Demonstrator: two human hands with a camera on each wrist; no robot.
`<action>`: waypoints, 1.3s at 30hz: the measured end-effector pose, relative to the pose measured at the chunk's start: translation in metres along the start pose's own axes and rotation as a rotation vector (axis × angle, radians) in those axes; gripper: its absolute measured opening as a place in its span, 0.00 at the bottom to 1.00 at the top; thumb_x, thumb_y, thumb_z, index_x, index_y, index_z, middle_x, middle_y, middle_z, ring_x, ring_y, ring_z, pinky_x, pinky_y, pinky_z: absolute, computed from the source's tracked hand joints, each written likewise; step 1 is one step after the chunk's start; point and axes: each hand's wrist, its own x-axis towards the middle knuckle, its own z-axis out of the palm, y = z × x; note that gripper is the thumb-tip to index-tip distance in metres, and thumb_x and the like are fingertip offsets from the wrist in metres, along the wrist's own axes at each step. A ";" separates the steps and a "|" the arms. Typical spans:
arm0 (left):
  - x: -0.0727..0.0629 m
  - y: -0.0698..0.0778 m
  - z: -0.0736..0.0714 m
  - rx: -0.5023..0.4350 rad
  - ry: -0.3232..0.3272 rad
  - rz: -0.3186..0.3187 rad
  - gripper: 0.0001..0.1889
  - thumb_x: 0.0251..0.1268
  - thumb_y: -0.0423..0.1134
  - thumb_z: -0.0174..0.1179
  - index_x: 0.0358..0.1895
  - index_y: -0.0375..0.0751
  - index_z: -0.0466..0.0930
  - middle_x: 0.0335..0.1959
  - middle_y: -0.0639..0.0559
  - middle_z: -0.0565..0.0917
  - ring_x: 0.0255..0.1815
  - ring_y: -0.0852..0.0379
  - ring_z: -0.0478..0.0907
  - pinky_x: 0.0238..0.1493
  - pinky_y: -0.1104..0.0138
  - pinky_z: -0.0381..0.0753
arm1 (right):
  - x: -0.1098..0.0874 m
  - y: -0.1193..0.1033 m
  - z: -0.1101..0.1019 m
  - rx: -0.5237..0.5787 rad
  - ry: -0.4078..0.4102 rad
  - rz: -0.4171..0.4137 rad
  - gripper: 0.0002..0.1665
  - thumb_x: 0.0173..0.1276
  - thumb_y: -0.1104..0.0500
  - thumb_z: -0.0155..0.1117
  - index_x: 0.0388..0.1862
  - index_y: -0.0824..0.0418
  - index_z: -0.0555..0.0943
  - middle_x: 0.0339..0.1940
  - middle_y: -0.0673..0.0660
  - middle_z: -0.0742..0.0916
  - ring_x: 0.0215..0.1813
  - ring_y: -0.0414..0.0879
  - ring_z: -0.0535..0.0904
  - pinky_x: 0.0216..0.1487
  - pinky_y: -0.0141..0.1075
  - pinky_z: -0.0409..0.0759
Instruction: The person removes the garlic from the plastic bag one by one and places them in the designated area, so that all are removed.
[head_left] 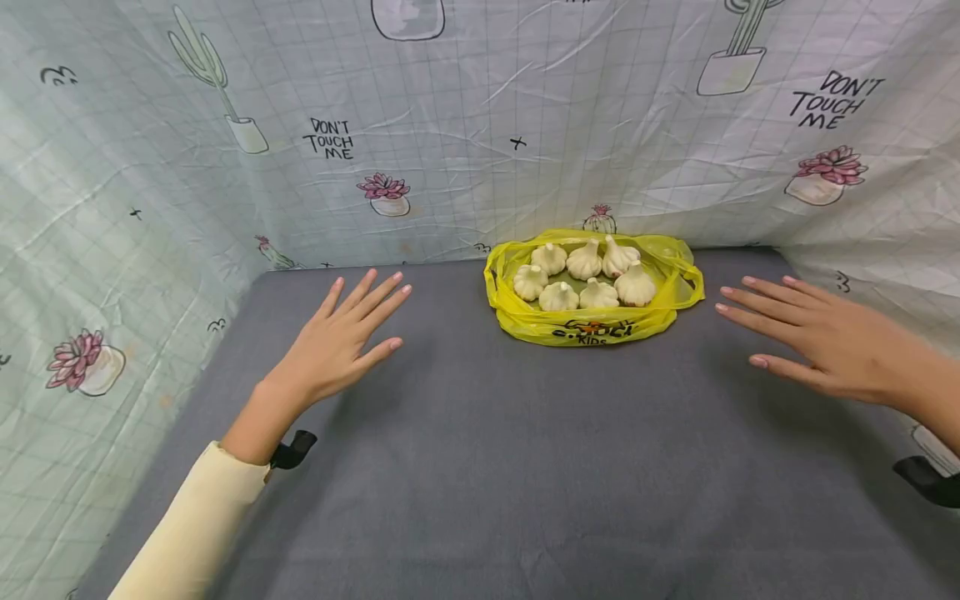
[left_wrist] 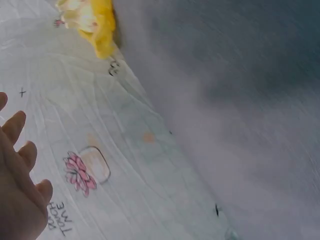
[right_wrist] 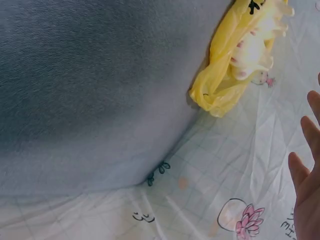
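Note:
A yellow plastic bag (head_left: 525,327) lies at the back of the grey table, its mouth spread wide. Several white garlic bulbs (head_left: 585,261) sit inside it in two rough rows. To the left of the bag, my left hand (head_left: 337,346) is held over the table with fingers straight and spread, holding nothing. My right hand (head_left: 832,342) hovers to the right of the bag, fingers extended toward it and also holding nothing. The right wrist view shows the bag's knotted-looking handle end (right_wrist: 220,100) and some bulbs, with the right hand's fingers at the edge.
A grey cloth (head_left: 480,467) covers the table. Pale curtains (head_left: 450,108) printed with cacti and lettering rise behind the table and along both sides. Black straps sit on both wrists, and a cream sleeve (head_left: 187,517) covers the left forearm.

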 end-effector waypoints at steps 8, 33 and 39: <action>0.027 0.015 0.005 -0.198 0.092 -0.008 0.38 0.78 0.60 0.51 0.83 0.65 0.45 0.84 0.65 0.46 0.84 0.52 0.42 0.81 0.44 0.36 | 0.009 0.011 0.009 0.066 0.002 0.117 0.44 0.72 0.47 0.67 0.82 0.42 0.61 0.80 0.52 0.67 0.84 0.47 0.51 0.82 0.37 0.37; 0.081 0.033 0.025 -0.515 0.167 -0.034 0.35 0.80 0.53 0.51 0.83 0.64 0.48 0.82 0.63 0.52 0.83 0.57 0.48 0.80 0.46 0.48 | 0.034 0.034 0.036 0.328 0.043 0.339 0.35 0.78 0.53 0.60 0.80 0.43 0.65 0.77 0.61 0.72 0.74 0.66 0.68 0.65 0.66 0.66; 0.093 0.034 0.029 -0.558 0.163 -0.031 0.34 0.79 0.62 0.47 0.82 0.69 0.46 0.82 0.64 0.53 0.82 0.58 0.50 0.77 0.44 0.57 | 0.043 0.044 0.042 0.370 0.053 0.364 0.33 0.79 0.53 0.57 0.81 0.48 0.65 0.76 0.64 0.72 0.72 0.70 0.68 0.66 0.68 0.64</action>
